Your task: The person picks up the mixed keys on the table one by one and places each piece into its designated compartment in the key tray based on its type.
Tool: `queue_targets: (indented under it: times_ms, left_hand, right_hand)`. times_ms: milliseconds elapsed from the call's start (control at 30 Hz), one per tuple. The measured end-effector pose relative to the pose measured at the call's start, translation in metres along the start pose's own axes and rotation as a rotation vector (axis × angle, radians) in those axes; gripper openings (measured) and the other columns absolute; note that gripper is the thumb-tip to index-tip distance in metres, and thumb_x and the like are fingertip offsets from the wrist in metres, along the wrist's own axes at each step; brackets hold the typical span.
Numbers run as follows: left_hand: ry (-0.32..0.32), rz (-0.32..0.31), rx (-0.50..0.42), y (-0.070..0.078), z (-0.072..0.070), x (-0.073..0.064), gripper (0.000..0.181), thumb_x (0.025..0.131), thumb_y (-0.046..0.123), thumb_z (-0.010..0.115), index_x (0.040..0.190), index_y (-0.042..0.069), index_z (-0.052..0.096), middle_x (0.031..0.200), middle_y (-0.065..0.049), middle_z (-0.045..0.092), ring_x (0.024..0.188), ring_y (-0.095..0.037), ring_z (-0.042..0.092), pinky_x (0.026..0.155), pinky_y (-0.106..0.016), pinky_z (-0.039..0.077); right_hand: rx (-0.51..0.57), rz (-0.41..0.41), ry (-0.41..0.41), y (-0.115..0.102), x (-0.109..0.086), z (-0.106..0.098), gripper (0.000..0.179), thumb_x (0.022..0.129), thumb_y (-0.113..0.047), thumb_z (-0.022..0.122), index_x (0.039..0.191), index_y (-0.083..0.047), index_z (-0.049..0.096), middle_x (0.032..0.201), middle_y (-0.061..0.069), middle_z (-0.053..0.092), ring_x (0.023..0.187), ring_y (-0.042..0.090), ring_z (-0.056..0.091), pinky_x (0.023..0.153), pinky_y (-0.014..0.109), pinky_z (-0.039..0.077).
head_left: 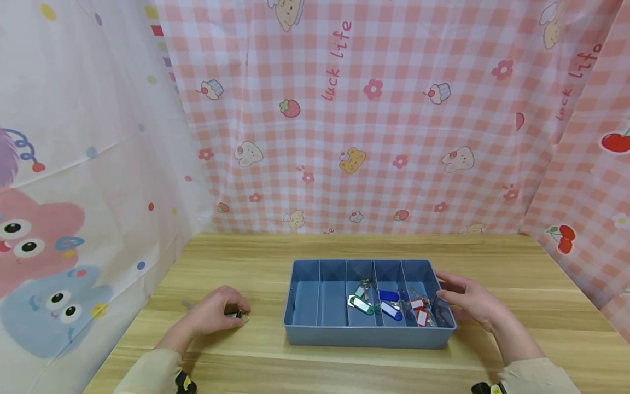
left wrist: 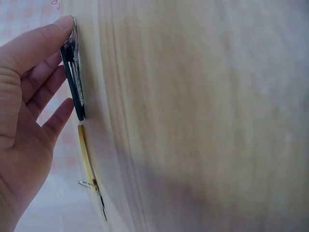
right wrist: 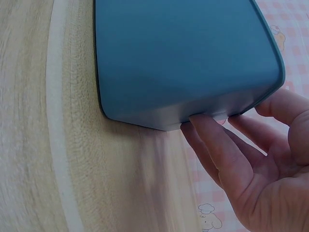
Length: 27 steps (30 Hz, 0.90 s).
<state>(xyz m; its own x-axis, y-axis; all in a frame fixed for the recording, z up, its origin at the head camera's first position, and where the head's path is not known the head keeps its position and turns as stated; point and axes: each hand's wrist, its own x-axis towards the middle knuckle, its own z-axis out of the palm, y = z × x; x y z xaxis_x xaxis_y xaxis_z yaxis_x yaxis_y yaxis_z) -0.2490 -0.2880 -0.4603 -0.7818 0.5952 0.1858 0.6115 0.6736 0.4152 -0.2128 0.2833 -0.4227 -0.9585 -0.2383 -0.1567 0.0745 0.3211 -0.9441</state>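
My left hand [head_left: 213, 313] is low over the table on the left, its thumb and fingertips pinching a black key tag [left wrist: 72, 82] with metal key and ring at its upper end. Past the palm, a yellow key tag [left wrist: 85, 151] with a key lies on the wood, mostly covered by the hand in the head view. To the right stands a blue divided tray [head_left: 366, 336]. My right hand [head_left: 470, 300] touches its right end wall with fairly straight fingers, the thumb near the rim.
Three tray compartments hold keyed tags: green tags [head_left: 363, 305] in the middle, blue tags [head_left: 391, 311] beside them, red tags [head_left: 421, 317] at the right end. Behind the wooden table [head_left: 369, 372] hangs a pink checked curtain [head_left: 315, 180], with a white printed one [head_left: 98, 164] at left.
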Motion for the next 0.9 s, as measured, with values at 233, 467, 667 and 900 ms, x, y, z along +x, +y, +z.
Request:
queue_targets:
  times_ms: [233,467,667,900]
  left_hand:
    - [-0.004,0.0,-0.04,0.001,0.0,0.001,0.013,0.083,0.014,0.08,0.088,0.024,0.073,0.095,0.014,0.066,0.091,-0.011,0.057,0.083,-0.038,0.049]
    - [0.026,0.015,-0.058,0.003,0.002,0.004,0.023,0.081,0.001,0.079,0.081,0.023,0.073,0.091,0.013,0.066,0.089,-0.009,0.057,0.081,-0.034,0.049]
    - [0.08,0.035,-0.066,0.006,-0.001,0.004,0.026,0.079,-0.004,0.077,0.078,0.021,0.073,0.088,0.013,0.065,0.089,-0.01,0.056,0.082,-0.036,0.047]
    - [0.129,0.005,-0.073,0.013,-0.005,0.007,0.023,0.079,-0.003,0.078,0.08,0.019,0.071,0.087,0.012,0.064,0.087,-0.011,0.057,0.083,-0.036,0.048]
  right_hand:
    - [0.003,0.007,0.004,0.0,-0.001,0.0,0.065,0.098,-0.007,0.057,0.15,0.011,0.022,0.144,0.041,0.033,0.114,0.035,0.057,0.087,0.053,0.053]
    - [-0.012,0.024,0.014,-0.001,-0.001,0.001,0.066,0.098,-0.008,0.059,0.151,0.009,0.024,0.146,0.039,0.033,0.117,0.038,0.055,0.088,0.052,0.052]
    - [-0.034,0.029,0.014,-0.002,-0.001,0.001,0.065,0.099,-0.01,0.059,0.151,0.007,0.024,0.147,0.038,0.033,0.122,0.045,0.052,0.089,0.053,0.051]
    - [-0.033,0.026,0.014,-0.002,-0.001,0.002,0.065,0.099,-0.009,0.058,0.151,0.008,0.024,0.146,0.039,0.033,0.122,0.044,0.052,0.09,0.053,0.051]
